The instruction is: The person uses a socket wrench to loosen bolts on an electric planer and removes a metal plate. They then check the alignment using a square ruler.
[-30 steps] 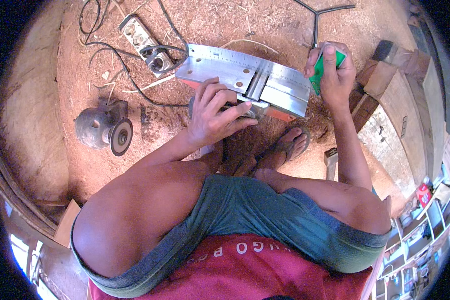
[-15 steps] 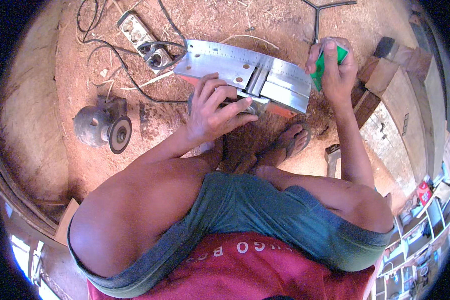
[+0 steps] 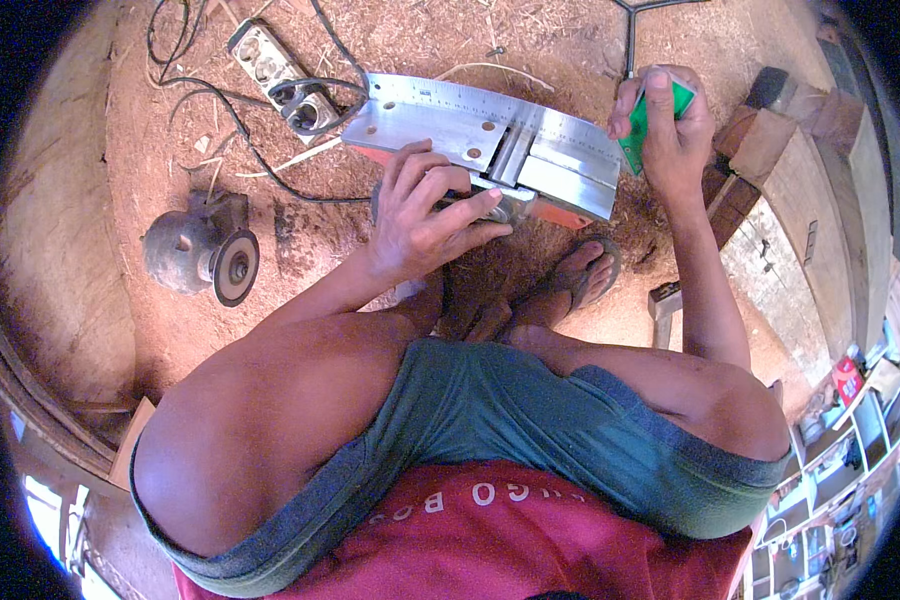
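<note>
An electric hand planer (image 3: 422,130) is turned sole up above my feet, its shiny metal plates and the slot with the cutter drum facing me. My left hand (image 3: 420,215) grips its near side, with the fingers against the edge of the sole and the thumb by the body. My right hand (image 3: 678,140) is closed round the green handle of a try square (image 3: 682,98). Its steel ruler blade, marked with graduations, stands along the far edge of the sole, across both plates and the slot. The planer's underside is mostly hidden.
A bench grinder (image 3: 185,250) with a dark disc stands at the left. A power strip (image 3: 270,65) with black cables (image 3: 235,115) lies at the back left on sawdust-covered ground. A hammer (image 3: 664,310) lies near my right leg, and wooden planks (image 3: 785,220) are stacked at the right.
The whole view has shifted slightly. Both hands keep the same grips, and the try square's blade stays along the planer's sole.
</note>
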Demonstrator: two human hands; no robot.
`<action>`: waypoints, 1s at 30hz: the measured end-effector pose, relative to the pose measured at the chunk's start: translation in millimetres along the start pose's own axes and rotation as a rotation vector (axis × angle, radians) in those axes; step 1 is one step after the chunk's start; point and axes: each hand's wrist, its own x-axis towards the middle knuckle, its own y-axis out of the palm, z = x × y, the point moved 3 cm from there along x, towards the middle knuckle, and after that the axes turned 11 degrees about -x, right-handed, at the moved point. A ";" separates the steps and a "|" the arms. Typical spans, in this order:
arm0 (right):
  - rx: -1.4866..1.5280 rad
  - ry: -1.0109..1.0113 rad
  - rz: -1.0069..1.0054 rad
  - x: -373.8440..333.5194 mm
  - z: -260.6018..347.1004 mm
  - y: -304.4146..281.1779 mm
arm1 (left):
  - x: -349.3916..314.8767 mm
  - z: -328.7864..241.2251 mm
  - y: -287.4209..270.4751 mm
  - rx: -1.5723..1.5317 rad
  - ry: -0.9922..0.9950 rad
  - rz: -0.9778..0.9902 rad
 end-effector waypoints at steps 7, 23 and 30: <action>0.023 -0.005 0.010 0.3 -2.6 -0.9 | 0.9 -0.6 -1.0 0.007 0.001 0.001; 0.058 -0.001 0.001 -0.6 -3.8 -2.5 | -0.1 -1.0 -0.4 0.013 0.005 0.006; 0.043 -0.006 0.003 0.4 -4.0 -2.3 | -2.5 -0.3 -0.4 0.017 -0.001 0.012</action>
